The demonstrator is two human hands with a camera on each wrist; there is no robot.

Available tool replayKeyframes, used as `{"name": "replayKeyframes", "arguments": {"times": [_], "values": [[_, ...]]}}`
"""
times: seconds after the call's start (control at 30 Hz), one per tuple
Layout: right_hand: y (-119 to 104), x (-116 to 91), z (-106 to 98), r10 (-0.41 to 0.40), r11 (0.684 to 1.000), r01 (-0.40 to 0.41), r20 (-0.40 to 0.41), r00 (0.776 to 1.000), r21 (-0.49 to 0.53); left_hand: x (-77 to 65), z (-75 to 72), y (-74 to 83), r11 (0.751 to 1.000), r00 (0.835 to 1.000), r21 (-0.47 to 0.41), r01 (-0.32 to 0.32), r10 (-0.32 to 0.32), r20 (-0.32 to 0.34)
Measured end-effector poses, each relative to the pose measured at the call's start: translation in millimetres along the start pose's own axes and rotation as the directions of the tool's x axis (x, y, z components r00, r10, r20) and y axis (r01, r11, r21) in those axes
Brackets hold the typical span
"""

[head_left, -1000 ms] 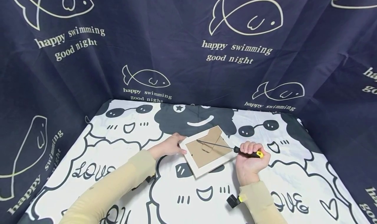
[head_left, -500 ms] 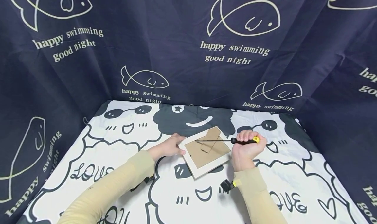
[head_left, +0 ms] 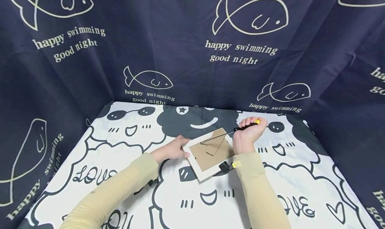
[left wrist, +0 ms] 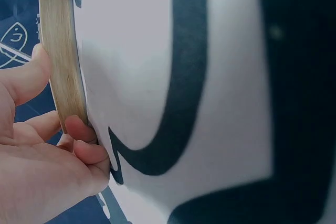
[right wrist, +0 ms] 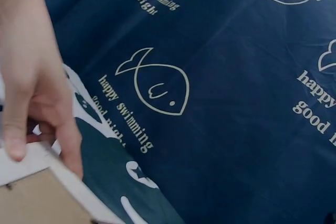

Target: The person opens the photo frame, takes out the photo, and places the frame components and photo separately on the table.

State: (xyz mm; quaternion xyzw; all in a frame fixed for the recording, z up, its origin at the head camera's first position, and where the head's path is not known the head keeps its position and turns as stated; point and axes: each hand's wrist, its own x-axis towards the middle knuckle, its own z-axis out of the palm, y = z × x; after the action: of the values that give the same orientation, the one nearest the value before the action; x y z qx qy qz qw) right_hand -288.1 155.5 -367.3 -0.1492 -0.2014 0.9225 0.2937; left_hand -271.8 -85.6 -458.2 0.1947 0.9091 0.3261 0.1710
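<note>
A white picture frame [head_left: 196, 166] lies back up on the table, its brown backing board [head_left: 210, 160] and stand leg showing. My left hand [head_left: 172, 149] grips its left corner, thumb on the top face. In the left wrist view that hand [left wrist: 47, 145] pinches the frame's wood-grained edge [left wrist: 62, 51]. My right hand [head_left: 250, 135] has its fingers wrapped around the black and yellow handle of a screwdriver [head_left: 218, 135]. The tip of its long shaft meets the backing near the upper left inner edge. The right wrist view shows the left hand [right wrist: 39, 77] at the frame's corner [right wrist: 68, 179], but no screwdriver.
A white cloth [head_left: 207, 212] with black cartoon sheep covers the table. Dark blue curtains [head_left: 192, 51] with fish drawings hang behind it and at both sides. A small black wrist camera [head_left: 224, 167] sticks out from the right sleeve, over the frame's right edge.
My right hand has swung the screwdriver handle up and away, toward the back of the table, while its tip stays about the same place. The left hand and frame have barely moved.
</note>
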Motion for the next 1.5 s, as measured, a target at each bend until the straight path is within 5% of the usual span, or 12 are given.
{"name": "replayKeyframes", "arguments": {"times": [0.6, 1.1, 1.23, 1.5], "values": [[31.4, 32.3, 41.4, -0.021, 0.981, -0.034, -0.280, 0.960, -0.190, -1.5, -3.9, -0.6, 0.999, 0.999, 0.033, -0.038, 0.037, 0.030], [57.5, 42.7, 64.0, -0.144, 0.948, 0.030, -0.343, 0.928, -0.316, 0.6, -4.7, -3.4, 0.999, 0.999, 0.042, -0.022, 0.021, 0.030], [65.9, 43.9, 70.9, -0.200, 0.905, 0.029, -0.364, 0.910, -0.425, 1.3, -3.9, -3.9, 0.999, 0.999, 0.044, -0.022, 0.021, 0.024], [69.0, 43.4, 74.8, -0.246, 0.731, -0.092, -0.387, 0.889, -0.676, 2.1, -1.7, -2.4, 0.999, 0.999, 0.030, -0.030, 0.030, 0.023]]}}
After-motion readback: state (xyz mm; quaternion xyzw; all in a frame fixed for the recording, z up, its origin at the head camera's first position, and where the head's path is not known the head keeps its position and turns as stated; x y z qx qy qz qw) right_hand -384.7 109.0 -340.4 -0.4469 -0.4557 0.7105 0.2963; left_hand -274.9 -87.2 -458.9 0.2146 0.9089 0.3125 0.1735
